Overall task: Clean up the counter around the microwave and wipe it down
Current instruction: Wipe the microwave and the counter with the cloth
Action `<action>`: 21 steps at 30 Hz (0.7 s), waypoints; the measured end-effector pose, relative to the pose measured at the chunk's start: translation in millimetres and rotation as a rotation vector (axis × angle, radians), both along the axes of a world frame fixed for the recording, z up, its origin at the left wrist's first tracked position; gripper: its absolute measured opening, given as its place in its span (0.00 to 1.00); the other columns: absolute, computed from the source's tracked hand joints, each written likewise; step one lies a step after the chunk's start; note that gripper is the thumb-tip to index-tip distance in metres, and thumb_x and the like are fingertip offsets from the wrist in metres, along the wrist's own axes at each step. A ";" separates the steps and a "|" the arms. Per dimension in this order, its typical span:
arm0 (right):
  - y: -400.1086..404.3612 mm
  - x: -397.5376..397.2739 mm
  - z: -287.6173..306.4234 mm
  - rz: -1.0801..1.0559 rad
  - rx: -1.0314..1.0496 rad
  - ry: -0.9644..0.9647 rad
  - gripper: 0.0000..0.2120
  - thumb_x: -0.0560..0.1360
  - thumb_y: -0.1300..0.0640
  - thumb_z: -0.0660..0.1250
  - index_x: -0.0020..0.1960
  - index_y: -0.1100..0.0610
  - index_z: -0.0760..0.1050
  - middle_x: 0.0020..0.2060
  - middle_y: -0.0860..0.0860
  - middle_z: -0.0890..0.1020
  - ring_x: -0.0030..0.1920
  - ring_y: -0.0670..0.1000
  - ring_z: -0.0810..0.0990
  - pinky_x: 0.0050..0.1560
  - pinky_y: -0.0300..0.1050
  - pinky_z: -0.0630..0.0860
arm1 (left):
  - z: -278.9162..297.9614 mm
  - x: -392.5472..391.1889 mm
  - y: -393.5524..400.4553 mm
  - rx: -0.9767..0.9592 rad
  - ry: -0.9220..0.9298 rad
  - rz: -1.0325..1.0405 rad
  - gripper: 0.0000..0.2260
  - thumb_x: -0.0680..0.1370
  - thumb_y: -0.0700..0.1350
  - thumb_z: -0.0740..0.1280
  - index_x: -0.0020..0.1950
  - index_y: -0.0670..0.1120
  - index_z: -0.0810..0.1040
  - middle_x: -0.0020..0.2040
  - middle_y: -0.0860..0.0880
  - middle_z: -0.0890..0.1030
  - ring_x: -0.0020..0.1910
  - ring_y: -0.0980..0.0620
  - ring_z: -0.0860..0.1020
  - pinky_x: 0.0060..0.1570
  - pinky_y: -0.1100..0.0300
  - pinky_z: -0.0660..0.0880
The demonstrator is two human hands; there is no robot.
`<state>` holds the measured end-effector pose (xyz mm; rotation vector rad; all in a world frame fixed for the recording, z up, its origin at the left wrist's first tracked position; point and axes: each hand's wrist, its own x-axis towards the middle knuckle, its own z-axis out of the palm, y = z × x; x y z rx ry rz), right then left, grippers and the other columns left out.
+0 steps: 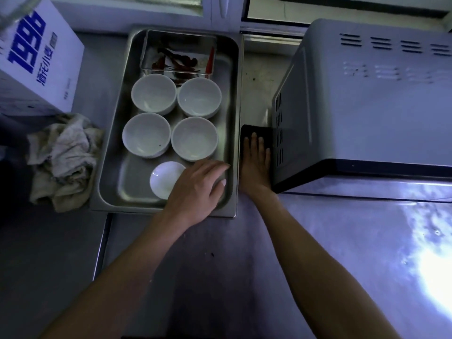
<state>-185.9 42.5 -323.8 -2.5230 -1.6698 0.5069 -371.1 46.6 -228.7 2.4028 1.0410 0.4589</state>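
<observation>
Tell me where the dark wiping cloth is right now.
In the head view, the dark cloth lies flat under the right hand, in the gap between the steel tray and the microwave.

At your far left stands a white cardboard box (36,57) printed with blue "1996"; window frames (220,11) run behind.

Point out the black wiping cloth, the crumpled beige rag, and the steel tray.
black wiping cloth (247,133), head view, bare far corner
crumpled beige rag (64,160), head view, middle folds
steel tray (238,94), head view, right rim
</observation>
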 end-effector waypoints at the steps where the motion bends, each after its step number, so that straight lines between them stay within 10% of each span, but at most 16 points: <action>1: -9.2 -4.7 -1.4 0.006 -0.004 -0.015 0.31 0.83 0.49 0.50 0.82 0.58 0.45 0.81 0.56 0.44 0.81 0.56 0.42 0.77 0.55 0.39 | 1.1 0.3 -3.0 -0.002 0.000 -0.003 0.15 0.79 0.42 0.68 0.66 0.43 0.78 0.62 0.46 0.81 0.62 0.48 0.76 0.63 0.58 0.70; 5: -59.3 -20.5 -8.1 0.075 0.105 -0.054 0.29 0.81 0.51 0.53 0.80 0.60 0.57 0.79 0.59 0.56 0.80 0.59 0.54 0.77 0.60 0.54 | 5.0 2.3 -18.5 -0.009 -0.022 -0.010 0.15 0.79 0.42 0.67 0.66 0.43 0.78 0.62 0.47 0.81 0.61 0.48 0.77 0.60 0.53 0.74; 21: -188.2 -32.2 7.4 0.160 0.046 0.020 0.32 0.82 0.42 0.49 0.82 0.54 0.48 0.81 0.51 0.45 0.81 0.53 0.39 0.79 0.56 0.40 | 3.1 15.1 -82.1 0.049 -0.057 -0.090 0.14 0.78 0.42 0.66 0.63 0.44 0.80 0.60 0.48 0.82 0.60 0.47 0.78 0.56 0.49 0.77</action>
